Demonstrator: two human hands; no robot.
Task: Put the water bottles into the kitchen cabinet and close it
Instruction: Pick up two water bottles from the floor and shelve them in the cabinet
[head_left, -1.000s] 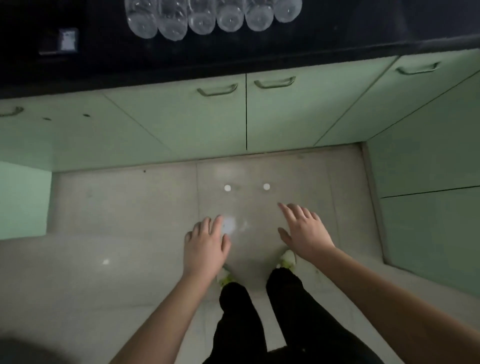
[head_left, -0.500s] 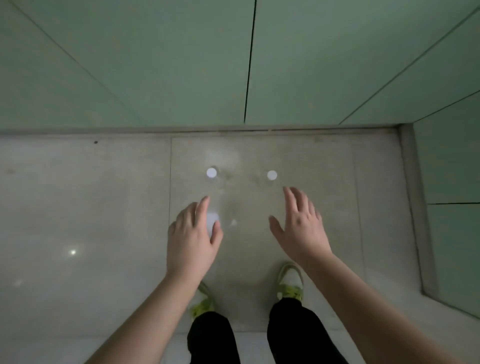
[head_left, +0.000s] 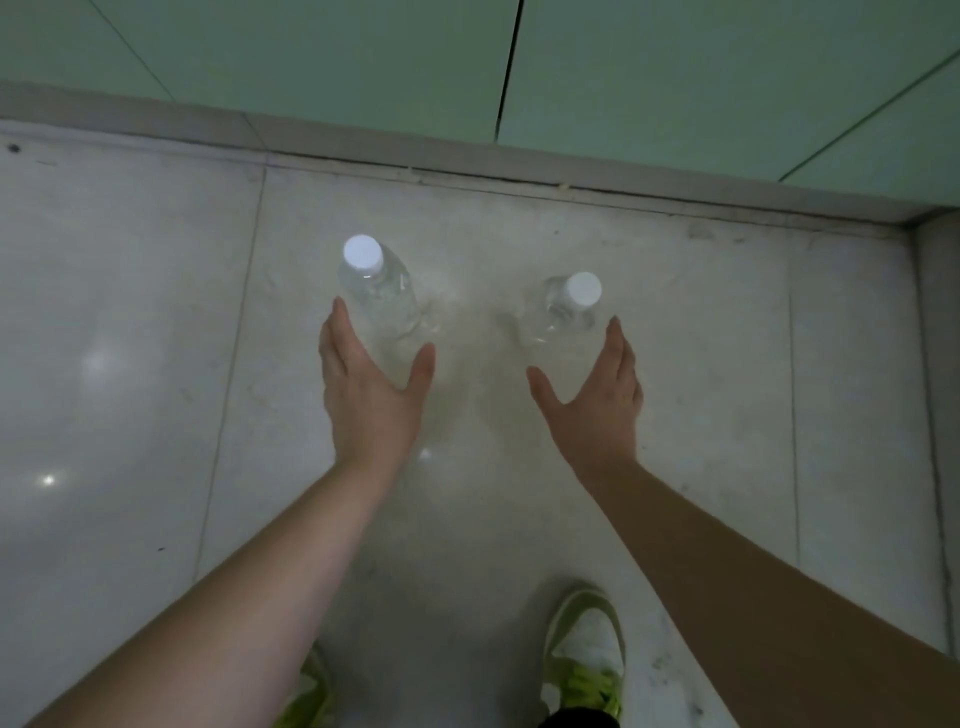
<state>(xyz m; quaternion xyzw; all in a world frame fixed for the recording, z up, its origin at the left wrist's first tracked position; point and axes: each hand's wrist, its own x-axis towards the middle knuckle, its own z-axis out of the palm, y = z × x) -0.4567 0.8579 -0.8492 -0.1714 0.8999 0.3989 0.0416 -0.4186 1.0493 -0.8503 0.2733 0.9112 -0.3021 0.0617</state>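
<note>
Left bottle (head_left: 378, 291): stood upright on the floor, a clear plastic cylinder with a rounded shoulder and a white screw cap; the water inside made it nearly see-through against the pale tile.
Right bottle (head_left: 563, 312): likewise upright, clear and white-capped, set apart from the first with bare floor between them.
Left hand (head_left: 371, 395): fingers held straight and together, thumb spread wide, making an open fork round the base of the left bottle; whether skin touched plastic could not be told. Judged as shaped ready to close on the body.
Right hand (head_left: 597, 400): the mirror of it, fingers straight and together, thumb splayed inward, just beside the right bottle and not yet closed on it.
Reason for placing: each bottle stood before its own hand, probably so both could be lifted at once.
Floor (head_left: 156, 364): pale polished stone tile, glossy, with small light reflections and thin joints.
Cabinet doors (head_left: 675, 78): flat matte green panels above a grey plinth, seams narrow, all closed; no handle in view.
Shoes (head_left: 584, 649): white with yellow-green laces, behind the bottles.
Task progress: judged barely begun; both bottles outside the cabinet.
</note>
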